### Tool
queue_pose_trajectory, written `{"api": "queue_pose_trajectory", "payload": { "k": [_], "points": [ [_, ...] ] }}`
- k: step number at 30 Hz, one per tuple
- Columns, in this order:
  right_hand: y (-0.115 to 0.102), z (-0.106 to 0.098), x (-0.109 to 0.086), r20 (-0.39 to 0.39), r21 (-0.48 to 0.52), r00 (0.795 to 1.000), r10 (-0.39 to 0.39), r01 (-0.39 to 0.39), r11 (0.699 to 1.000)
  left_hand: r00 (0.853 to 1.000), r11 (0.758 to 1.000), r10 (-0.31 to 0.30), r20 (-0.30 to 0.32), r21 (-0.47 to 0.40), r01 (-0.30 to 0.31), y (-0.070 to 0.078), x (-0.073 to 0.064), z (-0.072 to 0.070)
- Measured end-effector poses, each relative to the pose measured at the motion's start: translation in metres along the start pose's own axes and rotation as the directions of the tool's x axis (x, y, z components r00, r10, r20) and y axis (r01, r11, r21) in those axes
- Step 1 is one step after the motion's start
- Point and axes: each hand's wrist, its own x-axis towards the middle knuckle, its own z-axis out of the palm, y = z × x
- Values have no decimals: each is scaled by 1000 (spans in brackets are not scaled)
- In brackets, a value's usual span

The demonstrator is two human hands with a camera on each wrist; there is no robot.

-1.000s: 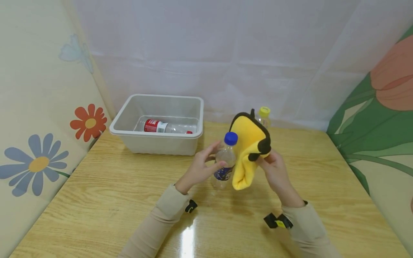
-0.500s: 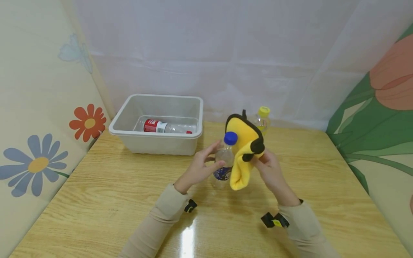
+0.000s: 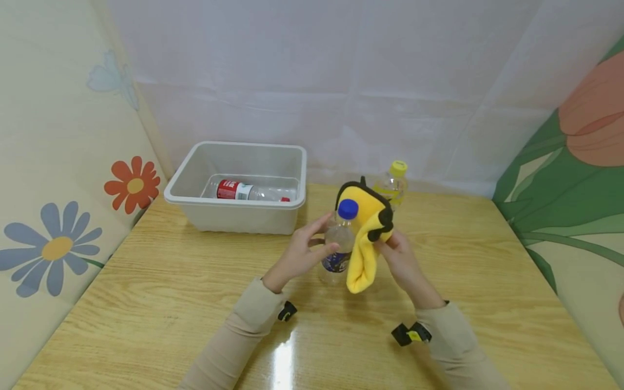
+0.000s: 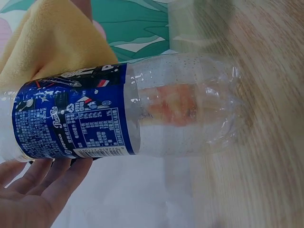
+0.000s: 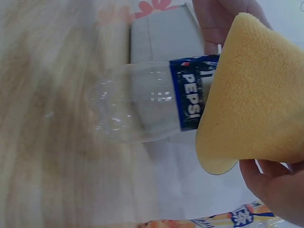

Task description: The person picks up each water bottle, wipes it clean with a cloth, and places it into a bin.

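In the head view my left hand (image 3: 299,254) grips a clear plastic Pepsi bottle (image 3: 336,261) by its upper part, thumb in front. The bottle stands roughly upright, its blue cap on; whether its base touches the table I cannot tell. My right hand (image 3: 402,265) pinches a yellow cloth (image 3: 363,262) with dark edging. Folded over, the cloth hangs right against the bottle's right side. From the left wrist, the blue label (image 4: 71,114) shows in front of the cloth (image 4: 61,38). In the right wrist view, the cloth (image 5: 256,99) hides the bottle's upper part.
A light grey tub (image 3: 239,219) stands at the back left, with a red-labelled clear bottle (image 3: 234,190) lying in it. Behind the cloth, to the right, stands a yellow-capped bottle (image 3: 397,187). A pale curtain (image 3: 341,108) hangs behind the wooden table (image 3: 161,303).
My right hand has shifted left with the cloth, which now sits lower and closer around the bottle. More of the yellow-capped bottle shows. The left hand and its bottle stay put.
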Motion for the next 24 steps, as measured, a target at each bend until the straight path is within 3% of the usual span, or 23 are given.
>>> {"api": "queue_pose_trajectory", "payload": {
  "k": [6, 15, 24],
  "points": [
    [11, 4, -5, -8, 34, 995, 103, -103, 994, 1000, 1000, 1, -1, -13, -1, 0, 0, 0],
    [22, 2, -8, 72, 12, 989, 131, -132, 991, 1000, 999, 15, 1, -36, -15, -2, -1, 1],
    [32, 3, -12, 98, -50, 958, 270, -267, 963, 1000, 998, 24, 5, -56, -24, -2, 0, 2]
  ]
}}
